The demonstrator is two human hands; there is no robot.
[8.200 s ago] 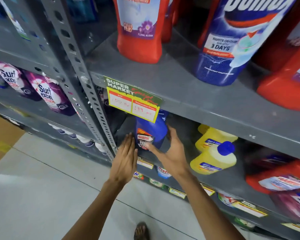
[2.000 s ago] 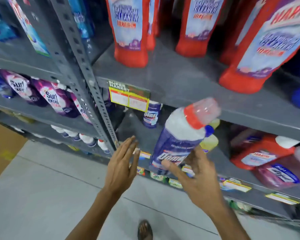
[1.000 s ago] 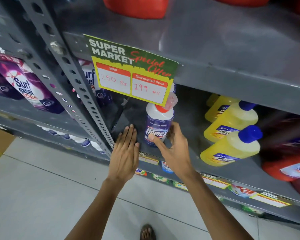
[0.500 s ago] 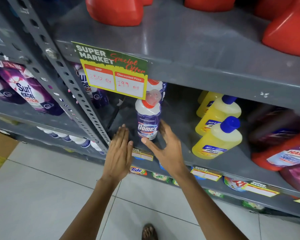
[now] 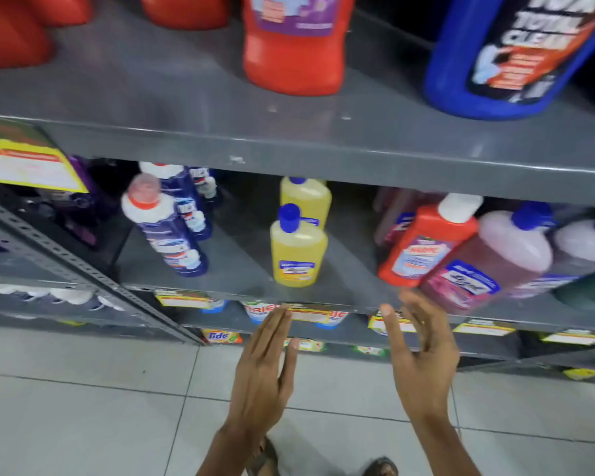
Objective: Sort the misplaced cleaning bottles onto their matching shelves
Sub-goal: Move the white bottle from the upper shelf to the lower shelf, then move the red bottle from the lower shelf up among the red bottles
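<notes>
Having released the Domex bottle (image 5: 167,231), both hands (image 5: 263,365) empty, shifted rightward

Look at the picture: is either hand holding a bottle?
No: the left hand and right hand are both open and empty, below the shelf edge.

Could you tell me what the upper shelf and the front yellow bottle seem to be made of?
The upper shelf looks like grey painted sheet metal: folded front lip, dull sheen, small chips. The front yellow bottle seems translucent plastic, since the yellow liquid glows through; its blue cap looks opaque plastic.
</notes>
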